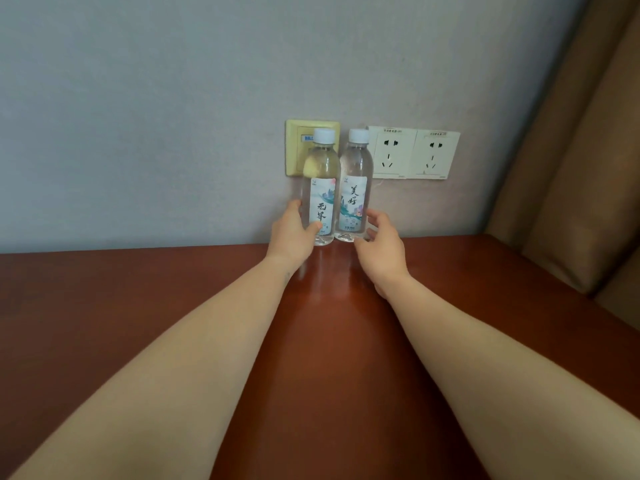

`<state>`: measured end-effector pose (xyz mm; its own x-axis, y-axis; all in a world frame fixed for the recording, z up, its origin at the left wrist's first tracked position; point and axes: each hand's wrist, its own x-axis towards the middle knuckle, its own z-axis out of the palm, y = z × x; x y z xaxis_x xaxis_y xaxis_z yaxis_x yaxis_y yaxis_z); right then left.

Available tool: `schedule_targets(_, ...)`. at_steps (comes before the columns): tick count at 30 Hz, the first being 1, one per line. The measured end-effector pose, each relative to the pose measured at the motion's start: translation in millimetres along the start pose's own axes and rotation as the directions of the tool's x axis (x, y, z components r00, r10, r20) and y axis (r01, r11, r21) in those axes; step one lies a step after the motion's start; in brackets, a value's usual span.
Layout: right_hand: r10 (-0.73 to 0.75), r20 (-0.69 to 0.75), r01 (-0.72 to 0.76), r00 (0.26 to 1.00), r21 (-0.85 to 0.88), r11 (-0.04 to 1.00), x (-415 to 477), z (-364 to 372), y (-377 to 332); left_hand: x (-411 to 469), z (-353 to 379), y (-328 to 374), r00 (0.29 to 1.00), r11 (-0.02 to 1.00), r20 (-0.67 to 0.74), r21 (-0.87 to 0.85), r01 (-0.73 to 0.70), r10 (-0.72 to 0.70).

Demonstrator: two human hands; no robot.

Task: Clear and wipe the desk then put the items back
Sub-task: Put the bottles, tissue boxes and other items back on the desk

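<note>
The two water bottles stand upright, long axes vertical, caps up, at the far edge of the desk [138, 289] and close against the wall [138, 133]. They are side by side and touching or nearly so. Whether their bases rest on the desk or are just clear of it cannot be told.

The left water bottle [320, 188] lies straight ahead of the left grip [294, 233]. The thumb crosses the lower label at the front and a finger shows at the bottle's left side, so this grip is closed round the lower body.

The right water bottle [355, 188] lies just left of the right grip [381, 247]. Its fingers curl in at the base and its thumb sits just beside the label. It is partly closed, but whether it has firm hold of the bottle cannot be told.

Each bottle has its own grip nearest, and the forearms run in from the near side without crossing.

The wall blocks any travel farther away. Behind the bottles are a yellow wall plate [294, 150] and, to the right, two white sockets [415, 154], so a lift should probably come toward the near side and not scrape back.

A brown padded panel [571, 202] bounds the desk on the right. Bare wood stretches to the left and near.
</note>
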<state>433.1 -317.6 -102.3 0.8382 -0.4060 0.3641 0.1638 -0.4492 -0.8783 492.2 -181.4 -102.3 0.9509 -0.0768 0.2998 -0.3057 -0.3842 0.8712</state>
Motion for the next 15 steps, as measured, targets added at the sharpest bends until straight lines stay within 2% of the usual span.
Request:
schedule_targets(5,-0.024,-0.191,0.02,0.981,-0.024,1.0,-15.5,-7.6,-7.4,-22.9,-1.4,13.9,0.995,1.0,-0.096,0.001,0.02,-0.02)
schedule_targets(11,-0.05,-0.095,0.043,0.994,-0.084,0.996,-51.3,-26.5,-20.1,-46.2,-7.5,60.9,0.992,0.997,-0.102,0.037,-0.068,0.071)
schedule_targets(15,-0.064,-0.108,0.05,0.992,-0.127,0.991,-67.0,-62.0,-39.8,-68.2,-7.1,92.3,0.99,0.995,-0.11,0.035,-0.09,0.093)
